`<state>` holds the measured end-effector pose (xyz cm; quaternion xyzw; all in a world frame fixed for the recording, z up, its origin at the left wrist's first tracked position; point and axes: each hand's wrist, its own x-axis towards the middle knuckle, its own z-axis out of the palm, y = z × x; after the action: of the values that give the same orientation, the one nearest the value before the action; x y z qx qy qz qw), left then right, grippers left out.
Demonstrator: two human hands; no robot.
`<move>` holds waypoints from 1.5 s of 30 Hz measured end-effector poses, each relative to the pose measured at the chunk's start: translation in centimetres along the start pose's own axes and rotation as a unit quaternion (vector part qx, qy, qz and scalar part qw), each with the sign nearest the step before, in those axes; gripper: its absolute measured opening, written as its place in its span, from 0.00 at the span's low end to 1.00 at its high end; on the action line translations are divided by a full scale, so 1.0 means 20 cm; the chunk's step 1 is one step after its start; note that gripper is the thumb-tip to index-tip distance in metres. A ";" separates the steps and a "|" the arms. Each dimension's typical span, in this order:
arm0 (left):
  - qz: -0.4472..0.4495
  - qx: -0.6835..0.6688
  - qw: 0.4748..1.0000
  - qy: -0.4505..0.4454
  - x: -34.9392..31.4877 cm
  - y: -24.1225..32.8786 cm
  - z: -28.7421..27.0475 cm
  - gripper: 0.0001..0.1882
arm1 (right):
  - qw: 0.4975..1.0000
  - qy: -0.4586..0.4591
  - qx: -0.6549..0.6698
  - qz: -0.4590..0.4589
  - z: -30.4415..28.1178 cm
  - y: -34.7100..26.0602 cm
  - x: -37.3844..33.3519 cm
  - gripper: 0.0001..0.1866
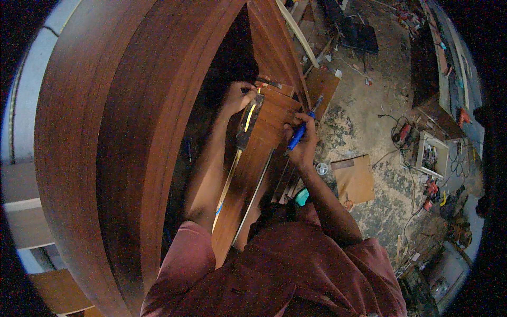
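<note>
- Left hand: fingers bent at brown board; gap and grip I cannot tell.
- Right hand: fingers closed around blue tool.
- Board lies between both hands' fingers.
- White box, well right of fingers, contains small mixed pieces.

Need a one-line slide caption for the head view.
Left hand at the upper end of a dark strip, right hand holding a blue-handled tool beside a brown wooden board.
</note>
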<state>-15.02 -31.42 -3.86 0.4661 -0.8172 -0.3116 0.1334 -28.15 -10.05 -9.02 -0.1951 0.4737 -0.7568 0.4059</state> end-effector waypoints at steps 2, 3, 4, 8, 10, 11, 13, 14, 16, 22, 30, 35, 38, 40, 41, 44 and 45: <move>0.001 0.007 1.000 -0.003 0.01 0.00 0.00 0.12 | 1.000 0.000 -0.004 -0.009 0.00 0.02 0.01 0.12; 0.004 0.020 1.000 0.001 0.01 0.00 0.00 0.12 | 1.000 0.003 -0.007 -0.009 -0.01 0.03 0.01 0.11; 0.004 0.032 0.999 0.004 0.02 0.00 0.00 0.12 | 1.000 0.005 -0.009 -0.010 -0.01 0.04 0.01 0.10; -0.003 0.002 1.000 0.010 0.03 -0.01 0.00 0.13 | 0.999 0.001 0.052 0.009 -0.01 0.07 0.02 0.17; -0.024 -0.001 1.000 0.003 0.03 -0.01 0.00 0.14 | 0.999 -0.011 0.046 0.000 -0.01 0.06 0.03 0.19; 0.001 0.001 1.000 0.012 0.03 -0.01 0.00 0.13 | 0.999 -0.018 0.029 -0.004 -0.01 0.05 0.02 0.15; 0.026 0.003 0.999 0.032 0.03 0.00 0.00 0.11 | 0.999 -0.028 0.014 -0.011 0.00 0.03 0.02 0.14; 0.038 -0.005 0.998 0.040 0.03 -0.01 0.00 0.11 | 0.999 -0.031 0.016 -0.015 0.01 0.02 0.02 0.17; 0.060 -0.021 0.996 0.058 0.02 -0.01 -0.02 0.10 | 0.999 -0.030 0.015 -0.013 0.02 -0.01 0.01 0.22; 0.014 -0.023 0.996 0.091 -0.03 -0.03 -0.03 0.09 | 0.995 -0.003 -0.093 -0.041 0.00 0.02 0.01 0.22; 0.042 -0.051 0.995 0.077 -0.05 -0.06 0.04 0.09 | 0.999 0.002 0.035 0.016 -0.04 0.09 0.03 0.14; -0.018 -0.109 0.994 0.025 -0.06 -0.07 0.05 0.10 | 0.996 -0.037 -0.061 -0.045 -0.03 0.06 0.02 0.13; 0.019 -0.011 0.998 0.066 -0.08 -0.07 0.06 0.09 | 0.999 -0.038 -0.025 0.001 -0.03 0.04 0.01 0.17; 0.001 -0.069 0.996 0.060 -0.09 -0.08 0.08 0.09 | 0.999 -0.037 0.000 0.026 -0.03 0.03 0.01 0.20; -0.024 -0.095 0.994 0.047 -0.09 -0.08 0.08 0.09 | 0.999 -0.035 -0.016 0.017 -0.02 0.03 0.00 0.21; -0.001 -0.063 0.996 0.059 -0.08 -0.07 0.08 0.08 | 0.998 -0.042 -0.049 0.018 -0.02 0.00 -0.01 0.20; 0.003 -0.081 0.995 0.063 -0.08 -0.07 0.08 0.08 | 0.997 -0.046 -0.058 0.022 -0.02 -0.01 -0.01 0.19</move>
<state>-14.07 -30.00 -5.78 0.4701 -0.7805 -0.3464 0.2232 -28.39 -9.64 -9.08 -0.2423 0.5018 -0.7093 0.4317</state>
